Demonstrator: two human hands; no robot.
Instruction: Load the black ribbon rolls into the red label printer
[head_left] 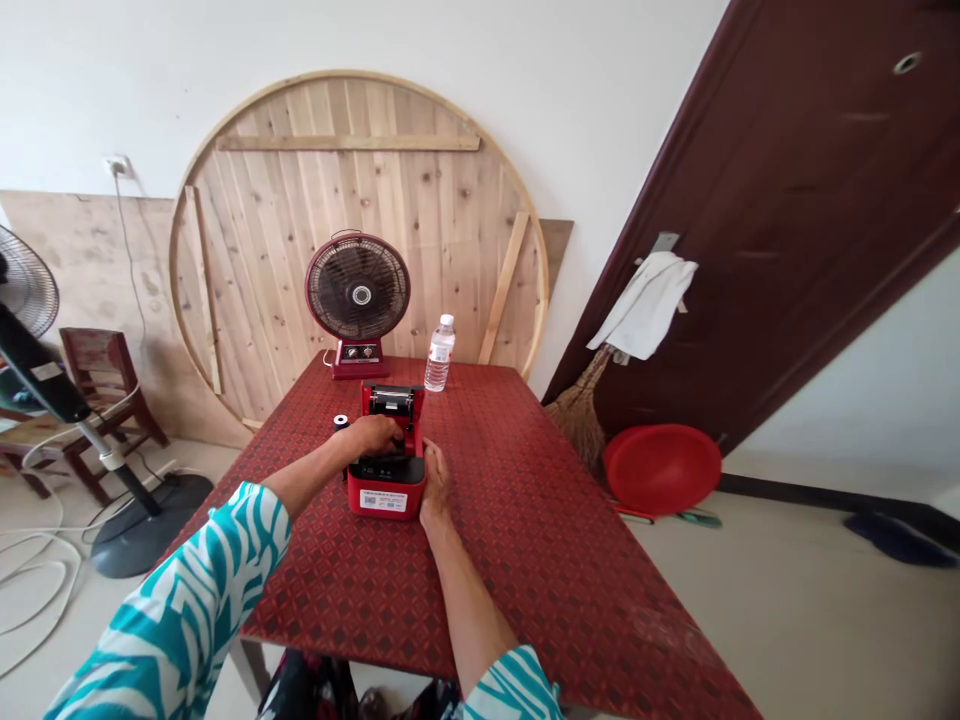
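A red and black printer-like device (pixel 386 490) stands on the red patterned table (pixel 495 520), its lid raised at the back. My left hand (pixel 377 434) reaches in over the open compartment from the left; its fingertips are down inside and what they touch is hidden. Against the device's right side rests my right hand (pixel 436 484), fingers along the casing, steadying it. A small roll with a white top (pixel 340 421) is just left of the device, beside my left wrist.
Behind the device are a red fan (pixel 358 290) and a clear water bottle (pixel 439 354). A large round wooden board (pixel 427 200) leans on the wall. A standing fan (pixel 56 380) and chair are at left; a red basin (pixel 663 468) and broom (pixel 585 405) at right.
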